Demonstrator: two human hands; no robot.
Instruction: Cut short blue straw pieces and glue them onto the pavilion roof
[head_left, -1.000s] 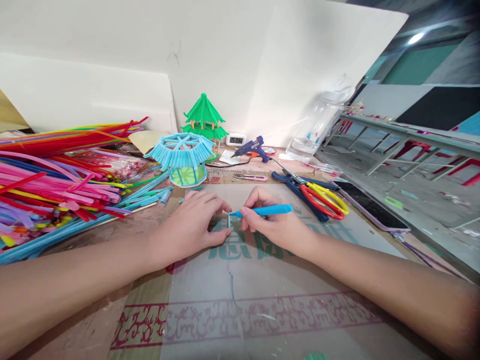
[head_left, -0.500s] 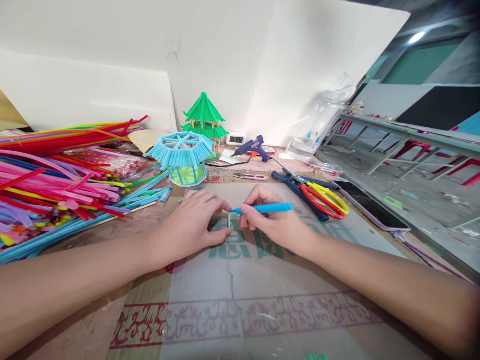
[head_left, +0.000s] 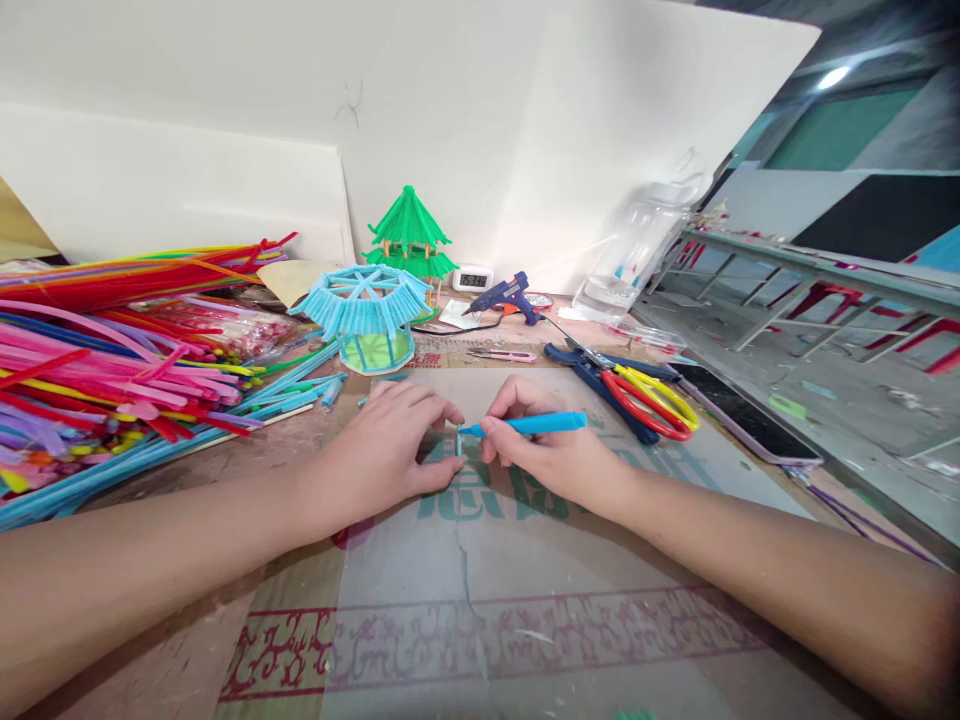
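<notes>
Between the thumb and fingertip of my left hand (head_left: 397, 435) stands a short, thin light-blue stick (head_left: 459, 442), its ends pinched. My right hand (head_left: 551, 440) grips a blue marker pen (head_left: 536, 423) like a pencil, and its tip points left at the stick, touching or nearly touching it. Just behind my left hand is a light-blue pavilion model (head_left: 367, 310) with a ring roof of pipe cleaners and a green base. A green two-tiered pavilion model (head_left: 409, 235) rises behind that one.
Bundles of coloured pipe cleaners (head_left: 112, 370) cover the left side. Scissors with red and yellow handles (head_left: 652, 400), dark-blue pliers (head_left: 600, 385) and a phone (head_left: 742, 410) lie at right. Farther back are a glue gun (head_left: 510, 297), pink tweezers (head_left: 502, 355), a clock (head_left: 473, 278) and a water bottle (head_left: 637, 250).
The marker's tip has dropped slightly along the stick. My left hand keeps the same pinch, and the other things have not moved.
</notes>
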